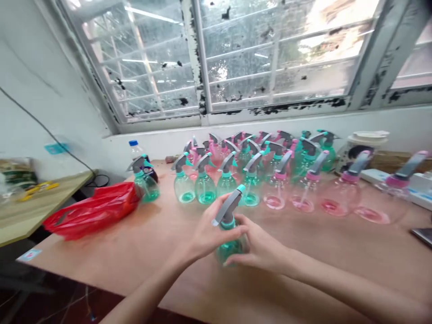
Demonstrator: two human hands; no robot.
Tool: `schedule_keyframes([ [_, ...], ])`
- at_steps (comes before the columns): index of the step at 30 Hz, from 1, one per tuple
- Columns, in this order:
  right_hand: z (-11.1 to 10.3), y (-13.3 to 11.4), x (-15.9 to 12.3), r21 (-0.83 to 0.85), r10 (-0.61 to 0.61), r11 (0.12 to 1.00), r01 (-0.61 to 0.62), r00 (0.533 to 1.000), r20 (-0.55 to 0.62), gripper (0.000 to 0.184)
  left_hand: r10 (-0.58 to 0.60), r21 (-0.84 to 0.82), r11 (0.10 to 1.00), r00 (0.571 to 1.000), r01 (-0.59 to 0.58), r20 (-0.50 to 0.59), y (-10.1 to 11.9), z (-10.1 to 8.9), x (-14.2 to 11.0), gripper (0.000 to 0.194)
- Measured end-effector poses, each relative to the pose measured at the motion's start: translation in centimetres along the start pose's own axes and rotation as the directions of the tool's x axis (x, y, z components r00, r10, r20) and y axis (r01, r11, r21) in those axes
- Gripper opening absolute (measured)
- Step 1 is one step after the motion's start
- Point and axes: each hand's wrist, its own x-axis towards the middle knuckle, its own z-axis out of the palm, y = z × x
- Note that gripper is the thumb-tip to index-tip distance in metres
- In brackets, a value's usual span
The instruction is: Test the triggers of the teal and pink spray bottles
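A green see-through spray bottle (229,251) with a grey trigger head stands or hovers near the table's front edge; its base is partly hidden. My left hand (211,229) is wrapped around the bottle's neck, just under the trigger head. Lower down, my right hand (258,245) curls around the body from the right side. Beyond my hands is a front row of spray bottles, green ones such as this green spray bottle (206,189) on the left and pink ones such as this pink spray bottle (275,195) on the right.
More bottles crowd behind the front row, below the window (286,54). On the left lie a red plastic bag (97,211) and a separate green bottle (146,186). At the right are a lidded cup (361,146), a white power strip (418,193) and a dark flat object (423,236).
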Motion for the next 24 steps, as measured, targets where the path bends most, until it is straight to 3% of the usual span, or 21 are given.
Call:
schedule_keyframes([
  [5,-3.2,1.3,-3.5,-0.06,-0.041,0.997,0.038,0.999,-0.036,0.1,0.107,-0.13,0.987,0.99,-0.095,0.089,1.5,5.0,3.0,0.031],
  [8,-5.5,3.2,-5.4,-0.172,0.004,0.985,-0.001,1.0,0.02,0.106,0.139,-0.162,0.979,0.987,-0.123,0.086,1.4,6.6,4.1,0.029],
  [12,-8.6,5.3,-7.4,-0.41,0.139,0.908,-0.088,0.986,0.095,0.094,0.124,-0.159,0.981,0.991,-0.114,0.054,1.3,7.0,5.2,0.036],
  [14,-9.4,5.7,-7.8,-0.46,0.186,0.88,-0.118,0.977,0.104,0.082,0.133,-0.168,0.979,0.986,-0.114,0.105,1.5,6.8,5.6,0.041],
  [17,-9.6,5.4,-7.8,-0.494,0.193,0.861,-0.122,0.977,0.095,0.071,0.132,-0.179,0.979,0.972,-0.097,0.193,2.1,6.3,5.7,0.041],
  [24,-9.1,5.4,-7.7,-0.484,0.156,0.868,-0.115,0.987,0.047,0.066,0.111,-0.158,0.985,0.964,-0.073,0.243,2.0,6.1,5.7,0.03],
])
